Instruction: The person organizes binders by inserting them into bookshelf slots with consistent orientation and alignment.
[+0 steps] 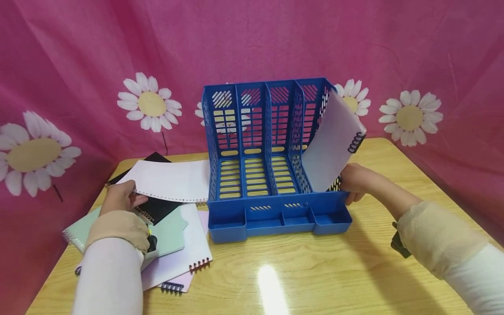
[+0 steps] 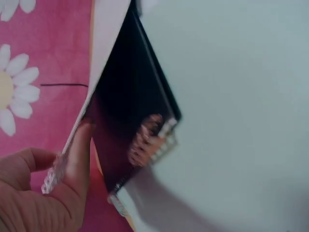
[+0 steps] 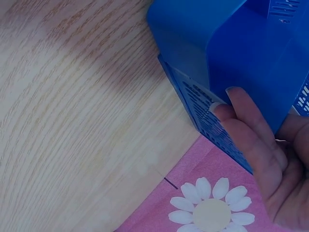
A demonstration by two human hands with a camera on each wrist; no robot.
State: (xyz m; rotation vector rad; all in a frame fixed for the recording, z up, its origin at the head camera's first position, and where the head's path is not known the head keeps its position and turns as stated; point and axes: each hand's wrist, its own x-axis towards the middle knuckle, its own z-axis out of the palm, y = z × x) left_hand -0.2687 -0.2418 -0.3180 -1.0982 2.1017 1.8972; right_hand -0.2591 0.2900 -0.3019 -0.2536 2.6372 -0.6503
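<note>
My left hand (image 1: 118, 195) pinches a white spiral notebook (image 1: 173, 177) by its corner, thumb on one side and fingers on the other in the left wrist view. The notebook's far end reaches the left wall of a blue file organizer (image 1: 279, 203). A black notebook (image 2: 130, 72) with a coppery spiral lies beneath it. At the organizer's right side, my right hand (image 1: 356, 179) grips the side wall near the front corner, fingers bent over it in the right wrist view. A pale spiral notebook (image 1: 330, 140) leans out to the right in the rightmost compartment.
Several more notebooks lie heaped at the left, among them a green one (image 1: 171, 232) and a white one with a red spiral (image 1: 193, 245). The wooden table (image 1: 315, 275) runs up to a pink flowered curtain (image 1: 267, 39) behind. Small trays line the organizer's front.
</note>
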